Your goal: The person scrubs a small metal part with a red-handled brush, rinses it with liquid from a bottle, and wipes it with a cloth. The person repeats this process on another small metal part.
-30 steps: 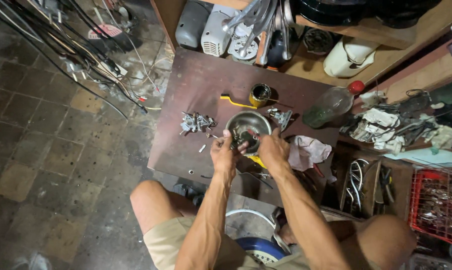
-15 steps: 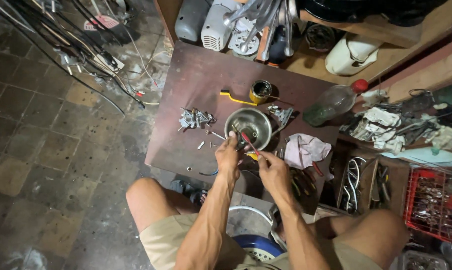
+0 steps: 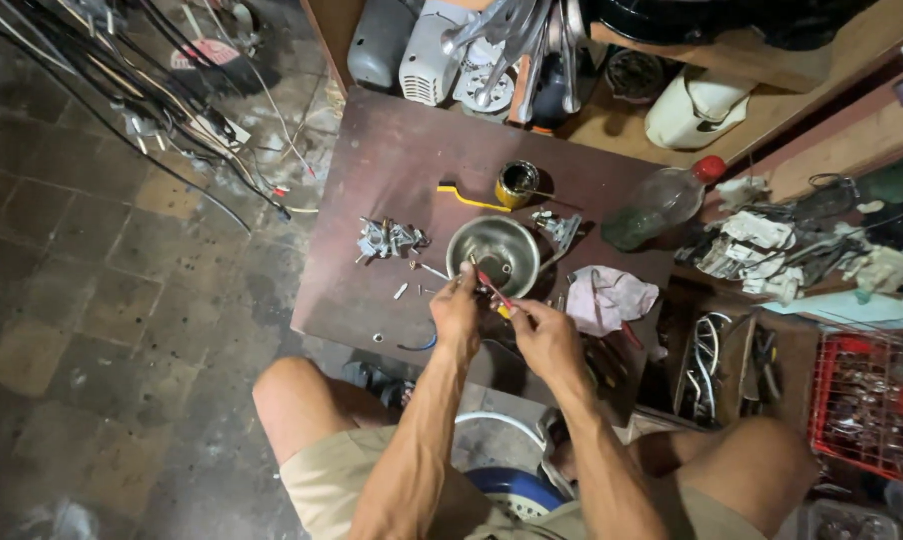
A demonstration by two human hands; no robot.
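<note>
We are looking across a cluttered scene from the left; black cables (image 3: 122,110) are trailing over the floor (image 3: 92,330) toward the table (image 3: 372,200), and we are judging that a snagged foot could drag them and jolt the work; near the table's left part a small metal assembly (image 3: 390,238) and loose screws (image 3: 402,291) are lying apart from one another, and these could roll off the edge if the table gets bumped.

Our left hand (image 3: 459,312) is closing its fingertips on a small part at the near rim of the steel bowl (image 3: 492,255); we cannot tell what the part is; our right hand (image 3: 544,335) is gripping a thin red-handled tool (image 3: 493,288) whose tip is pointing toward the left fingers; a slip of that tip could be jabbing the fingertips or flicking the part away, since both hands are working very close together above the bowl's edge.

Behind the bowl a small open tin (image 3: 517,183) with a yellowish side is standing beside a yellow strip (image 3: 467,197); it could be tipping if an elbow swings; to the right a pale rag (image 3: 612,298) is lying just beside the bowl; further right a clear bottle (image 3: 662,208) with a red cap is lying on its side and may be rolling; a red wire basket (image 3: 872,405) is sitting at far right; we are seeing no readable labels or signs.
</note>
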